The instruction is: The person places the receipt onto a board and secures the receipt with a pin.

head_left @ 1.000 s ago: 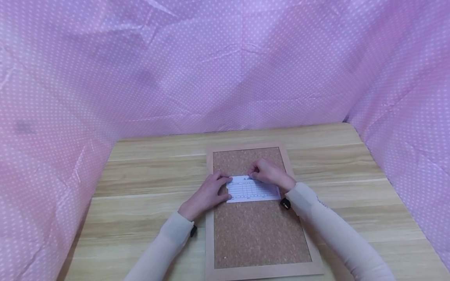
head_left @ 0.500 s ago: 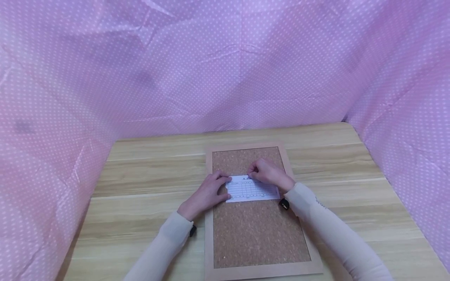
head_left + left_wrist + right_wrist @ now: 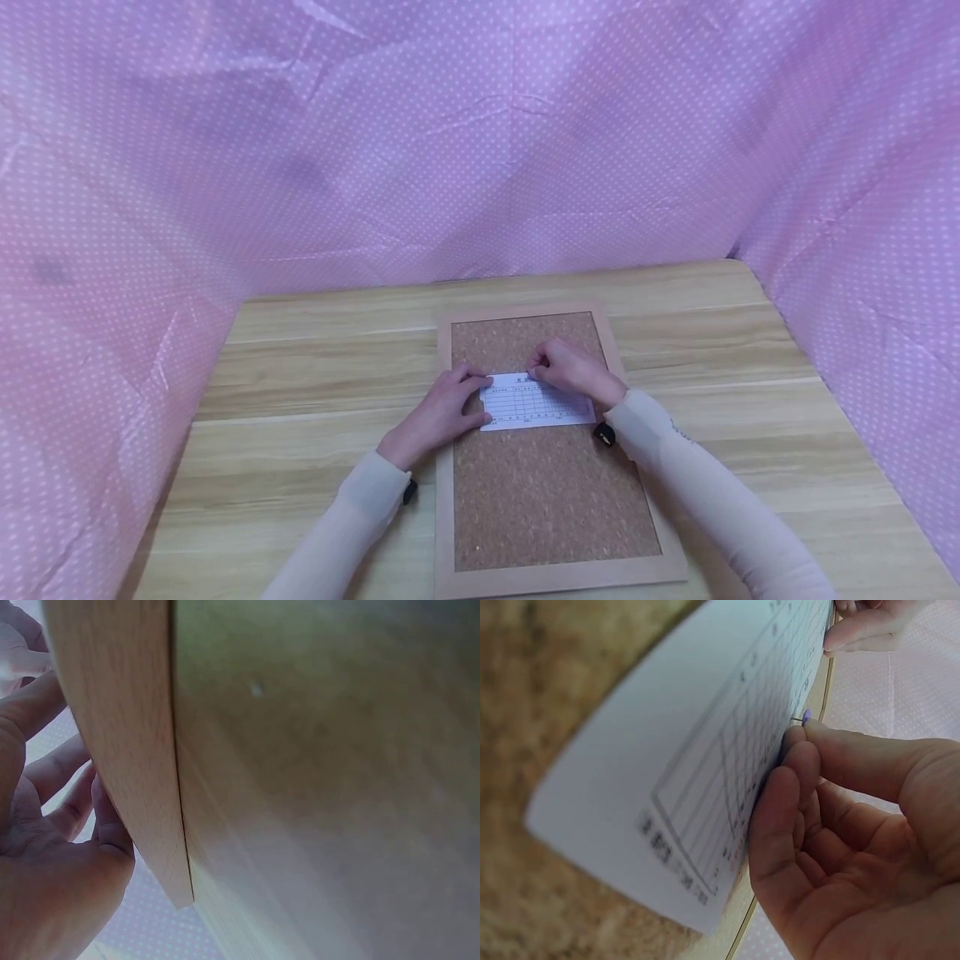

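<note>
A printed form (image 3: 517, 407), white with a ruled grid, lies across the framed cork board (image 3: 555, 500). My left hand (image 3: 433, 417) presses its left edge, index fingertip at the upper corner and thumb at the lower one. At the form's top edge, my right hand (image 3: 566, 368) pinches a push pin between thumb and index finger. In the right wrist view the purple head of the push pin (image 3: 807, 715) shows at the thumb tip, its thin shaft pointing at the paper. One end of the form lifts off the cork there.
The board's wooden frame (image 3: 446, 517) rests on a wood-grain table (image 3: 300, 400). Pink dotted cloth (image 3: 480, 150) hangs behind the table and along both sides. A small dark wrist camera (image 3: 604, 434) sits under the right cuff, close to the frame.
</note>
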`<state>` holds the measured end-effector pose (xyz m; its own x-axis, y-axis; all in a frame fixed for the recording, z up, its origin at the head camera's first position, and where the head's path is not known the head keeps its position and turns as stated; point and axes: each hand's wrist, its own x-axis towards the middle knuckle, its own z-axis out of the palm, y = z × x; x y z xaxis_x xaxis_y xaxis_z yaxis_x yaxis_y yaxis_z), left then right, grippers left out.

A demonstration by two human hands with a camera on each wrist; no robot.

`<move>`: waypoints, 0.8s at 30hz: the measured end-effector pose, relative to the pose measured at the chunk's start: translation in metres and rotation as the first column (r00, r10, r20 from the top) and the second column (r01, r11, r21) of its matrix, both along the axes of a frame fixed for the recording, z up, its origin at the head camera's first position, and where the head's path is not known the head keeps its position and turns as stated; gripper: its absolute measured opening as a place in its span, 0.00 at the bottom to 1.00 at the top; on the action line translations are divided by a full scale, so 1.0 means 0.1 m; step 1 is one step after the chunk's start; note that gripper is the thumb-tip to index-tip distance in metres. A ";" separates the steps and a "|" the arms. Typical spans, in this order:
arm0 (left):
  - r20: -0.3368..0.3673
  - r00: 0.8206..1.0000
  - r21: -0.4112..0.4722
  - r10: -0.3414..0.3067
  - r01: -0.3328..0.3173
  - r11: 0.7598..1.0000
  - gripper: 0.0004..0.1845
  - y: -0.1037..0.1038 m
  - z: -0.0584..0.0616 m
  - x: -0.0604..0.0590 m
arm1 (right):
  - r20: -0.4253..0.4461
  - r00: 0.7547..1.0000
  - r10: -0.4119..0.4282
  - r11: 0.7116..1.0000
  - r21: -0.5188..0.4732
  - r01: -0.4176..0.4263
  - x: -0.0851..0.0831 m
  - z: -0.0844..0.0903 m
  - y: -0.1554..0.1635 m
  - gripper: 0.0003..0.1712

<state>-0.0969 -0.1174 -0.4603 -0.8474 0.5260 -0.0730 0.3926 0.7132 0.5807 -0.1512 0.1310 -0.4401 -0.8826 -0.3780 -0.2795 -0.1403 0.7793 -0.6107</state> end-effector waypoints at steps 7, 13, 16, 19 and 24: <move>-0.006 1.000 -0.012 -0.006 0.005 1.000 0.31 0.00 -0.01 -0.01 | 0.002 1.000 -0.005 1.000 0.020 0.005 -0.01 0.00 -0.02 0.05; -0.004 1.000 -0.008 -0.007 0.007 1.000 0.31 0.00 0.00 -0.01 | 0.004 1.000 -0.006 1.000 0.024 0.005 -0.01 0.00 -0.02 0.05; -0.010 1.000 -0.006 -0.008 0.008 1.000 0.31 0.00 -0.01 -0.01 | 0.005 1.000 -0.006 1.000 0.022 0.006 0.00 0.00 -0.01 0.05; -0.018 1.000 -0.003 -0.009 0.009 1.000 0.31 0.00 -0.03 -0.01 | 0.007 1.000 -0.005 1.000 0.022 0.005 0.00 0.00 -0.01 0.05; -0.024 1.000 -0.002 -0.008 0.008 1.000 0.31 0.00 -0.05 0.00 | 0.004 1.000 0.001 1.000 0.020 -0.001 -0.01 -0.02 0.00 0.06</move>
